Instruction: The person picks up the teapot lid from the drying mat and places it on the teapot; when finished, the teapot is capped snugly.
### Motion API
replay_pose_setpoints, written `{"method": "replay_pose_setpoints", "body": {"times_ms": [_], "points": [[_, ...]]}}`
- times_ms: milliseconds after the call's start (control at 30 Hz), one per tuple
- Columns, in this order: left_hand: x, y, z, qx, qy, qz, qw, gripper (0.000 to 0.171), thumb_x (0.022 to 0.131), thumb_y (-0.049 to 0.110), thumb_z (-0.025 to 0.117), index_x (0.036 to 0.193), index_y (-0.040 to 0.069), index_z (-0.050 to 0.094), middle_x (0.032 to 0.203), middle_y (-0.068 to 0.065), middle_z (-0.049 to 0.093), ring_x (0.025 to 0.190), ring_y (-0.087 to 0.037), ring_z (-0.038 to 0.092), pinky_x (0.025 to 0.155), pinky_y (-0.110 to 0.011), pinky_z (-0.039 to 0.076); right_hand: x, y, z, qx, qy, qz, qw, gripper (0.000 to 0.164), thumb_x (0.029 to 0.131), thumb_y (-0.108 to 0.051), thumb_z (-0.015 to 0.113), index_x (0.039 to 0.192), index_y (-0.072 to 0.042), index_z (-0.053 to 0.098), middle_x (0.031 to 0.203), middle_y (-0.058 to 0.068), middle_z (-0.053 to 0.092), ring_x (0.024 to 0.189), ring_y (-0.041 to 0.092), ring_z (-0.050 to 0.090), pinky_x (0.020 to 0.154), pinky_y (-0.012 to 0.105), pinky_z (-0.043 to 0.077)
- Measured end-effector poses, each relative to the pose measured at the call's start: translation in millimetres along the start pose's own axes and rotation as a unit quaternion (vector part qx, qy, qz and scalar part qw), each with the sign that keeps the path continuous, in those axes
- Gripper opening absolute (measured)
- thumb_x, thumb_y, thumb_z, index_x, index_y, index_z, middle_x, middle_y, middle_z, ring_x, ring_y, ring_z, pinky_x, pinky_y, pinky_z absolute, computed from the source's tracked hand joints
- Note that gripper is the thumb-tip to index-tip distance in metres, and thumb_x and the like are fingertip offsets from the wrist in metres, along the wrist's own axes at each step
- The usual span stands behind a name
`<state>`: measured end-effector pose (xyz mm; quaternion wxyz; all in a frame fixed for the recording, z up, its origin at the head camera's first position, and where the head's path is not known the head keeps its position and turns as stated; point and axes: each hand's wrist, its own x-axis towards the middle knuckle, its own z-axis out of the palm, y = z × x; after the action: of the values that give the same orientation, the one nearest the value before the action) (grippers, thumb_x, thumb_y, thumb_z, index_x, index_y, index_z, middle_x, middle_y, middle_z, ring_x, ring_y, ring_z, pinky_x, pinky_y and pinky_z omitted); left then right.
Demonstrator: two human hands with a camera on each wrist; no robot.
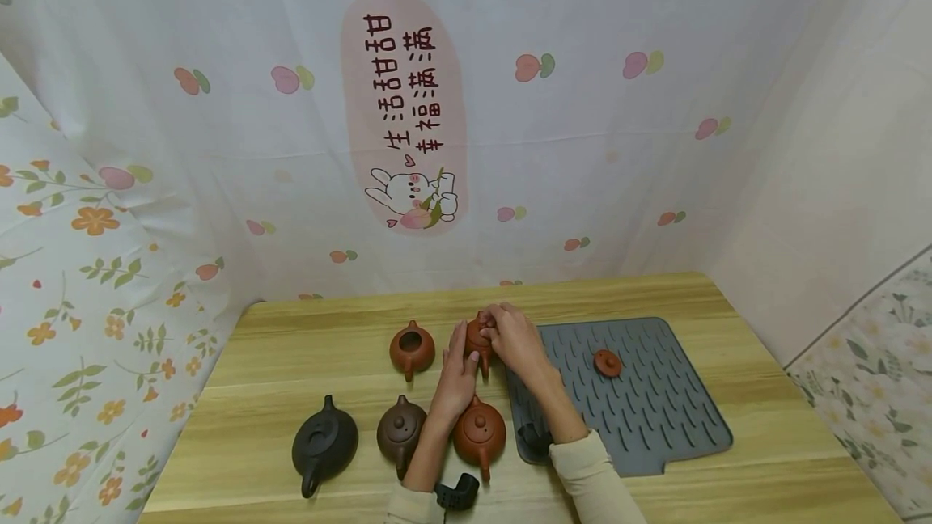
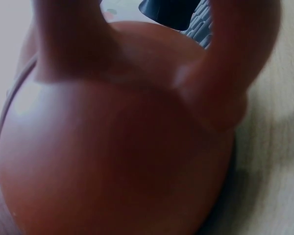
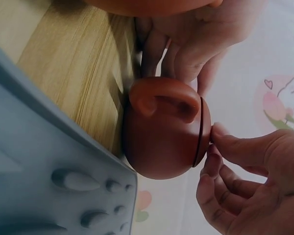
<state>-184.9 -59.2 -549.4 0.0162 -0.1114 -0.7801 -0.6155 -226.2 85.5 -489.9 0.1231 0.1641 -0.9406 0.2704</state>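
A small reddish-brown teapot (image 3: 161,142) stands upright at the back of the table, its lid on top. My right hand (image 1: 513,338) pinches the lid's knob between thumb and fingers. Extended along the pot's left side, the fingers of my left hand (image 1: 453,382) touch its body, with the thumb near the handle. Below that hand in the head view is another lidded reddish teapot (image 1: 479,431). A reddish pot's body and handle fill the left wrist view, where neither the grasp nor the fingertips can be made out.
Left of the hands stand a lidless reddish teapot (image 1: 409,356), a dark brown lidded teapot (image 1: 399,431) and a black teapot (image 1: 324,443). A loose reddish lid (image 1: 607,363) lies on the grey ridged mat (image 1: 648,403) at right. A patterned curtain (image 1: 582,144) hangs behind the table.
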Motion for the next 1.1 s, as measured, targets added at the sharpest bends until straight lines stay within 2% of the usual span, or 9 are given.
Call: {"method": "replay_pose_setpoints", "body": {"times_ms": [133,267,533,767,833,967,1100], "points": [[2.1,4.3,-0.3,0.013,-0.005,-0.022,0.9997,0.064,0.115,-0.002,0.045,0.174,-0.004,0.017,0.18,-0.034,0.01,0.167,-0.055,0.005,0.133,-0.072,-0.003,0,-1,0,0.005,0.0,0.002,1.0,0.008,0.099,-0.005,0.082,0.105,-0.003,0.077,0.1,0.012,0.072,0.088,0.029,0.075,0.073,0.044,0.065],[3.3,3.7,0.5,0.021,-0.005,-0.031,0.9993,0.064,0.116,-0.002,0.044,0.174,-0.004,0.018,0.18,-0.032,0.01,0.167,-0.054,0.005,0.134,-0.071,-0.002,0,-1,0,0.007,0.001,0.003,1.0,0.008,0.099,-0.006,0.082,0.106,-0.003,0.077,0.1,0.012,0.072,0.087,0.028,0.074,0.072,0.043,0.064],[1.8,5.0,0.1,0.013,-0.004,-0.025,0.9996,0.064,0.115,-0.003,0.045,0.173,-0.005,0.019,0.18,-0.034,0.01,0.167,-0.054,0.005,0.132,-0.072,-0.003,0,-2,2,-0.002,0.007,0.007,1.0,0.006,0.099,-0.005,0.082,0.103,-0.004,0.077,0.095,0.01,0.071,0.083,0.025,0.072,0.069,0.041,0.063],[4.6,-13.5,2.3,-0.001,0.001,-0.021,0.9998,0.065,0.115,0.002,0.047,0.175,0.001,0.019,0.181,-0.03,0.01,0.168,-0.051,0.005,0.133,-0.07,-0.004,-2,-4,3,-0.009,0.01,0.012,1.0,0.007,0.1,-0.007,0.081,0.104,-0.003,0.076,0.094,0.01,0.068,0.078,0.024,0.069,0.064,0.038,0.06],[4.8,-14.6,2.6,-0.007,0.002,-0.017,0.9998,0.065,0.116,0.004,0.047,0.175,0.001,0.019,0.181,-0.03,0.01,0.168,-0.051,0.005,0.133,-0.07,-0.005,-3,-4,3,-0.009,0.01,0.012,1.0,0.007,0.1,-0.006,0.08,0.105,-0.003,0.076,0.095,0.009,0.068,0.078,0.023,0.069,0.064,0.037,0.06],[2.5,-1.7,1.3,0.003,-0.002,-0.02,0.9998,0.064,0.116,0.001,0.046,0.174,-0.002,0.02,0.18,-0.033,0.012,0.167,-0.054,0.004,0.133,-0.071,-0.004,-3,-4,3,0.006,0.004,0.012,1.0,0.007,0.101,-0.004,0.079,0.105,-0.001,0.075,0.096,0.011,0.067,0.081,0.025,0.069,0.068,0.038,0.061],[1.3,-3.0,1.3,0.0,-0.001,-0.009,1.0,0.063,0.117,0.003,0.046,0.173,-0.004,0.02,0.178,-0.036,0.012,0.166,-0.056,0.003,0.132,-0.073,-0.005,-3,-5,1,0.027,-0.004,0.011,1.0,0.005,0.101,0.0,0.077,0.105,0.002,0.073,0.096,0.013,0.067,0.084,0.026,0.07,0.071,0.038,0.062]]}}
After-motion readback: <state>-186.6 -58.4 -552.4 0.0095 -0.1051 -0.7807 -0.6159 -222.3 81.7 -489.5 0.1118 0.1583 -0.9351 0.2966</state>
